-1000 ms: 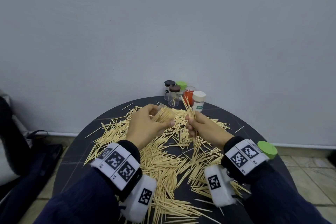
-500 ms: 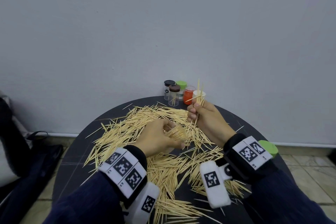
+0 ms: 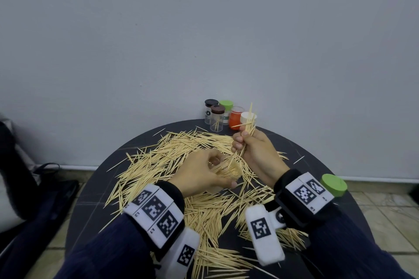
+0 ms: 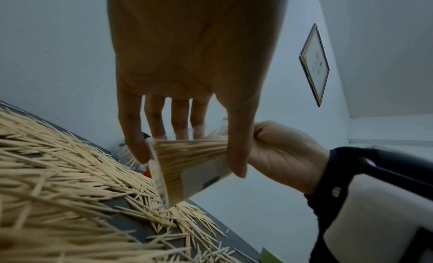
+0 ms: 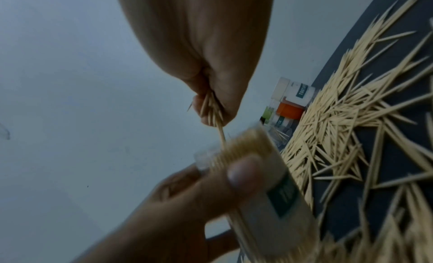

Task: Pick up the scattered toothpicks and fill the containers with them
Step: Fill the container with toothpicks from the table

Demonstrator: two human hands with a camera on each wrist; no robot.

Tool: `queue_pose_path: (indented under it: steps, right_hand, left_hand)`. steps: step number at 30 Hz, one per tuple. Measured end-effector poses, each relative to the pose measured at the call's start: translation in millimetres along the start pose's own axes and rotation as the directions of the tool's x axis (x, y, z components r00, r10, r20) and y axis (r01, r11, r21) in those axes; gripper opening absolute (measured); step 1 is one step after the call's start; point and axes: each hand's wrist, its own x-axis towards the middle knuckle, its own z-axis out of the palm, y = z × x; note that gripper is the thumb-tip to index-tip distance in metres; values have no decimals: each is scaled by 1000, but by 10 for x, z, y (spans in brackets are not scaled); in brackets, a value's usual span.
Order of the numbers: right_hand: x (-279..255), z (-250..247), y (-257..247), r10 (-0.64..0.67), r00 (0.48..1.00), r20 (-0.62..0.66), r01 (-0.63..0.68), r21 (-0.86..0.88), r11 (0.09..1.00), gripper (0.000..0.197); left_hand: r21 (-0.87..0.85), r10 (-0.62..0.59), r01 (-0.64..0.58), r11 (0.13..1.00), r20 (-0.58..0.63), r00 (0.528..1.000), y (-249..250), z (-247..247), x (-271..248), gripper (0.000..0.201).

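Left hand [image 3: 199, 174] lowered container [image 4: 194, 165] beneath right hand's [image 3: 254, 149] toothpicks [image 3: 246, 133].

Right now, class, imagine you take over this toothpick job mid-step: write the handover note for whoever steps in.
Left hand: grips the clear container, tilted and nearly full of toothpicks.
Right hand: pinches a small bundle of toothpicks, lower tips at the container's mouth.
Five other jars stand at the table's far edge; a loose green lid lies at the right.
Done: one container almost filled.
Left: insert this bundle, then gather the big scattered pile on the table.
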Motion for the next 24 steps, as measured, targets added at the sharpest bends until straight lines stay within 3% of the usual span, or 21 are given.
queue_pose_path:
  steps: [4,9,13,16,24]
  right_hand:
    - [-49,61,76,-38,998,-50,32,-127,991,23]
    - [-181,137,96,-61,998,-4,58,-238,970,19]
    - [-233,188,104,-99,995,-5,96,-202,975,16]
    - [-214,171,91,-115,993,-42,107,-153,982,16]
    - [-223,208,203,-35,999,-20,32,-102,994,20]
  left_hand:
    - [-60,11,-9,998,22,1000,38,5,-31,56]
    - [-155,-24,20,988,-29,999,14,-3,-10,37]
    - [-177,-41,29,984,-67,997,9,-15,-13,33]
    - [-215,-56,36,976,-89,994,17,-32,-23,42]
    - [-199,-45,25,980,-97,994,12,-28,-19,47]
